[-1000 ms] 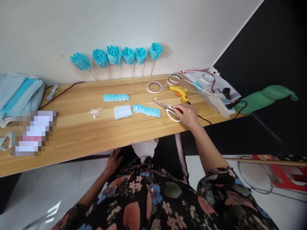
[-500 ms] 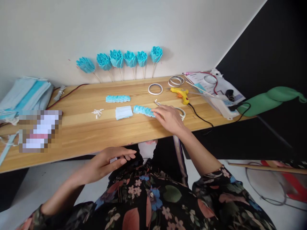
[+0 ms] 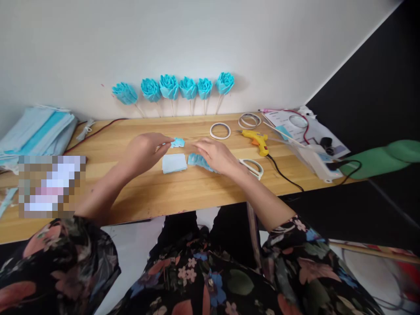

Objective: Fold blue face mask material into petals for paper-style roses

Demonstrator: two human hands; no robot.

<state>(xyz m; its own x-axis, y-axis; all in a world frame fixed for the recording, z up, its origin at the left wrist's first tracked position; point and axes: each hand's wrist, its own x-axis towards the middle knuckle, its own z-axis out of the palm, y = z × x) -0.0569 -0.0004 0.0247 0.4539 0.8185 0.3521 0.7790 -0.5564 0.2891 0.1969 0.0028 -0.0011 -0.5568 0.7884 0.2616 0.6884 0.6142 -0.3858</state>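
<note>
My left hand (image 3: 146,151) reaches over the table, thumb and forefinger pinched at a strip of folded light-blue pieces (image 3: 178,142). The hand hides the left part of that strip. Opposite it, my right hand (image 3: 215,155) has its fingers drawn together, pointing left, and anything between the tips is too blurred to make out. Beneath the right hand lies a second blue folded strip (image 3: 197,161), partly covered. A stack of pale rectangular pieces (image 3: 174,163) rests between the hands, nearer the front. White-handled scissors (image 3: 254,168) lie beside my right wrist.
Several blue flowers on sticks (image 3: 188,89) lean against the wall. To the right are tape rolls (image 3: 220,131), a yellow glue gun (image 3: 258,139) with its cord and a white power strip (image 3: 323,164). Face masks (image 3: 39,131) and a pixelated phone-like object (image 3: 54,186) lie left.
My left hand has risen from in front of the table to the farther blue strip. My right hand has moved left and off the scissors. The view has shifted slightly.
</note>
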